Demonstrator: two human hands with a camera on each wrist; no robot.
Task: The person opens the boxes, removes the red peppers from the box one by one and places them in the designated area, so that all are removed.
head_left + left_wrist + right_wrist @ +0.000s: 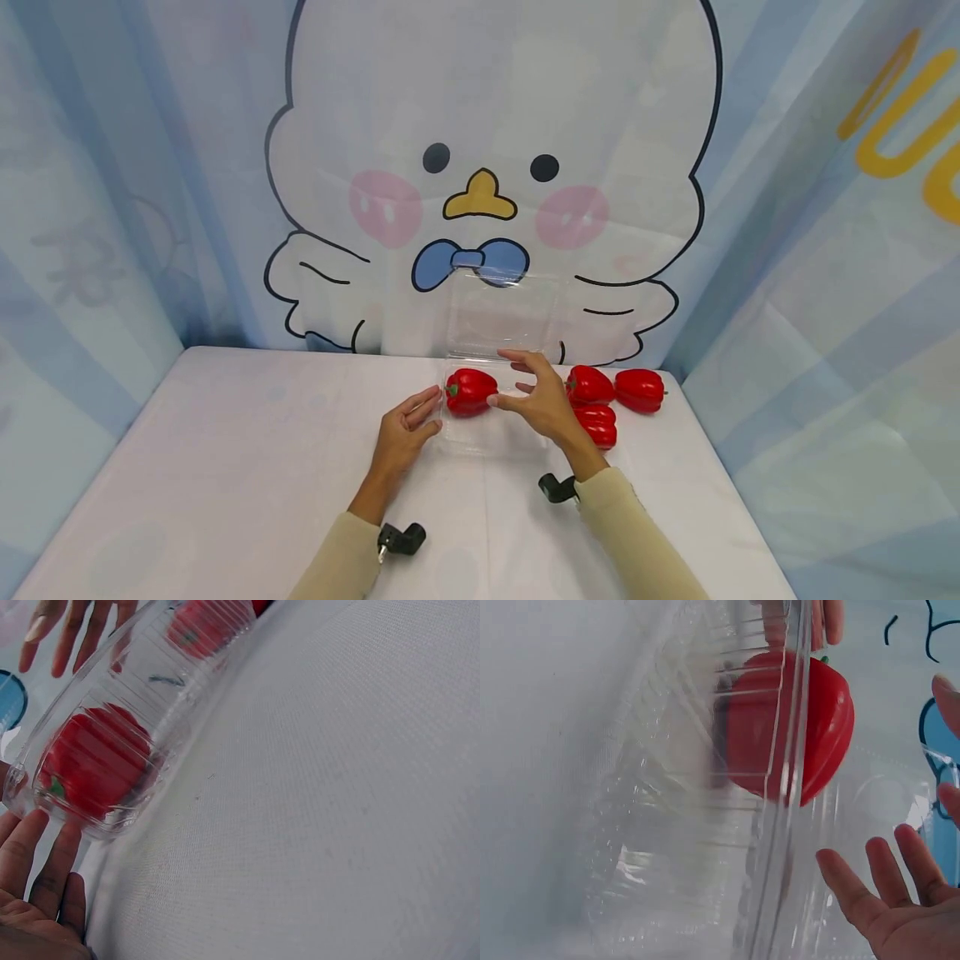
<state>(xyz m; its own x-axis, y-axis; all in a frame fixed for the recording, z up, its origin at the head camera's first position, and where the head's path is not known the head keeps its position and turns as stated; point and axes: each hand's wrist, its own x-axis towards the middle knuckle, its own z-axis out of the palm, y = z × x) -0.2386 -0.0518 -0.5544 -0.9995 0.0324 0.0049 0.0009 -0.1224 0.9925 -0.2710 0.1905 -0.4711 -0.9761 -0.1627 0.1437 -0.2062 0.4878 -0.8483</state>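
A clear plastic clamshell box point(491, 446) lies at the middle of the table's back, its lid point(504, 312) raised against the backdrop. Inside its left end sits a red bell pepper point(471, 392), green stem facing left; the same bell pepper point(97, 761) shows through the wall in the left wrist view. My left hand point(402, 429) has its fairly straight fingertips right at the box's left end. Above the box's right part hovers my right hand point(542, 400), fingers spread and holding nothing, thumb tip close to the pepper's right side.
Three more red bell peppers point(588, 385) lie grouped just right of the box, partly behind my right wrist. A white cloth covers the table point(247, 467). A printed curtain point(480, 108) stands close behind the table's back edge.
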